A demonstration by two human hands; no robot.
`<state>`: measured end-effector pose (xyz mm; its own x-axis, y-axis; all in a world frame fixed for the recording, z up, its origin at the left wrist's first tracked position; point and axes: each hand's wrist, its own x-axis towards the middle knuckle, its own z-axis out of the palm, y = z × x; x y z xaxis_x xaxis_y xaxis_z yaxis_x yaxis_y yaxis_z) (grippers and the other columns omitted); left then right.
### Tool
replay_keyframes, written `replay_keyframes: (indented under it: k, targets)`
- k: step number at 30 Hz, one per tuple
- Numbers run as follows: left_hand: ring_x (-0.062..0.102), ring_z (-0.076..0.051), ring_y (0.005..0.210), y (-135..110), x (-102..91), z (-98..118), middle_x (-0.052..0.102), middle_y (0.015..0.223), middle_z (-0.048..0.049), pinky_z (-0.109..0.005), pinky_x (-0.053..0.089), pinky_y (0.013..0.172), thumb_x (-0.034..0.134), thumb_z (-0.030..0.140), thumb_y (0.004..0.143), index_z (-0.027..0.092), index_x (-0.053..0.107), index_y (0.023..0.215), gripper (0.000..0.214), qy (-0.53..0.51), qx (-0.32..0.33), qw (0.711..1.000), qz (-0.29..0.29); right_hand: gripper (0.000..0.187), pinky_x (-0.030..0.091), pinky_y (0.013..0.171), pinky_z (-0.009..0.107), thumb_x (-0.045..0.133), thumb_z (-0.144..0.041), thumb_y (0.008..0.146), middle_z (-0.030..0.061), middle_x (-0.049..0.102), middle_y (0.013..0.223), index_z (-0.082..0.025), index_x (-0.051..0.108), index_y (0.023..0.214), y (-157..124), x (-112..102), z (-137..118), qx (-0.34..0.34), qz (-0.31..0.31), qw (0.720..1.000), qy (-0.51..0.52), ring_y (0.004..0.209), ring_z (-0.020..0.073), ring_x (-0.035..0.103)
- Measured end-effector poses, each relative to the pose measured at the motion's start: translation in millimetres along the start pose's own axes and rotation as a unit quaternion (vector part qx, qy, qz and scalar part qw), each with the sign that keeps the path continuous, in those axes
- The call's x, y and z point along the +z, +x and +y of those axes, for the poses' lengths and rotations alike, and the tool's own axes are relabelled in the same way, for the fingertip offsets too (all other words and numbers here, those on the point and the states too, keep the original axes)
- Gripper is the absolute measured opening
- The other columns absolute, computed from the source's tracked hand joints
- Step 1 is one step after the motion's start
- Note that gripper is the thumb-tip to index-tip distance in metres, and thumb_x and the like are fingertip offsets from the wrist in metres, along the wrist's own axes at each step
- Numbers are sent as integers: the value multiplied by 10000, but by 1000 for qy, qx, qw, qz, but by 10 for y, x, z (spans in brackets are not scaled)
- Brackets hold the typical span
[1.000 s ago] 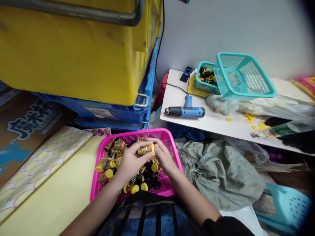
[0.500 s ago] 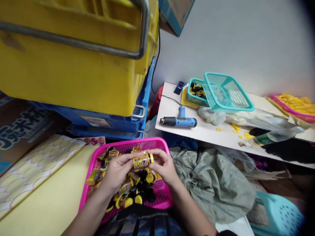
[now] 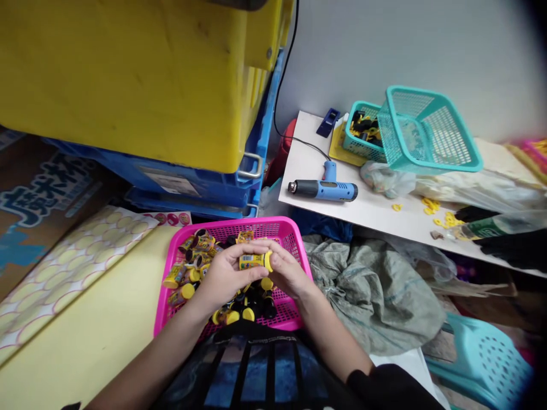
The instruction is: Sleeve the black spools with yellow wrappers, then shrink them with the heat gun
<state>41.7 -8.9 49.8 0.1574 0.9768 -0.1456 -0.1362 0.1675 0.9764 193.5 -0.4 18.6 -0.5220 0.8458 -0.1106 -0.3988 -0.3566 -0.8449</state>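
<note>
A small yellow-labelled bottle [image 3: 252,261] with a yellow cap [image 3: 268,261] lies on its side between my two hands. My left hand [image 3: 228,273] is closed round the body, and a barcode shows between its fingers. At the cap end, my right hand [image 3: 287,270] grips with thumb and fingers, its fingertips partly hidden behind the bottle. Both hands are above a pink basket [image 3: 160,310] on my lap. Inside it are several similar labelled bottles [image 3: 175,277], along with black parts [image 3: 269,308] and yellow caps [image 3: 248,314].
Yellow [image 3: 128,85] and blue crates [image 3: 205,185] stand stacked at the left. A blue heat gun [image 3: 325,189] lies on the white table [image 3: 294,154] beside teal baskets [image 3: 444,156]. A grey-green sack [image 3: 367,296] and a light blue stool [image 3: 482,353] are at the right.
My view has tilted down and shifted left. The bottle has turned, showing its barcode instead of the colourful label side, and my hands have closed in further round it.
</note>
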Motion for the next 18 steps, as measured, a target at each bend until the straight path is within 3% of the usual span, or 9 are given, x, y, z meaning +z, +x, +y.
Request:
replay_keyframes:
  k: [5,10,14,16,18]
  targets:
    - [686,-250,962,-22,25,-43,757,975,-72,-389,507,933,818,246,593,189,744,847,270,41,2,999,30,474,441,930,390,711,-602,710,66,613,1081,-235,631,998,58,-67,112,-21,-7,1000,16,1062,225,576]
    - [644,-255,1064,-35,58,-77,734,1062,-77,-406,447,1013,817,250,619,195,731,845,248,46,8,999,8,452,432,916,342,788,-556,640,33,608,1021,-236,632,918,94,-101,139,-36,17,999,-4,994,188,575]
    - [622,-220,1022,-58,64,-69,617,1269,-83,-305,528,771,737,343,755,212,669,980,269,-72,-10,997,-32,550,494,693,310,652,-666,713,62,618,1022,-238,613,1056,85,-64,99,-2,14,999,32,839,186,582]
    - [613,-170,890,-69,58,-77,625,1197,-75,-267,506,686,674,384,818,230,619,1050,283,-153,-24,987,-51,590,505,671,322,541,-709,770,81,618,1083,-235,604,1116,70,-79,62,-2,10,999,39,826,191,589]
    - [573,-130,752,-78,35,-92,646,986,-44,-249,478,655,666,397,827,233,591,1045,283,-192,-51,978,-62,558,513,762,354,527,-680,802,89,621,1128,-227,618,1115,44,-142,-2,-17,12,1000,16,903,206,603]
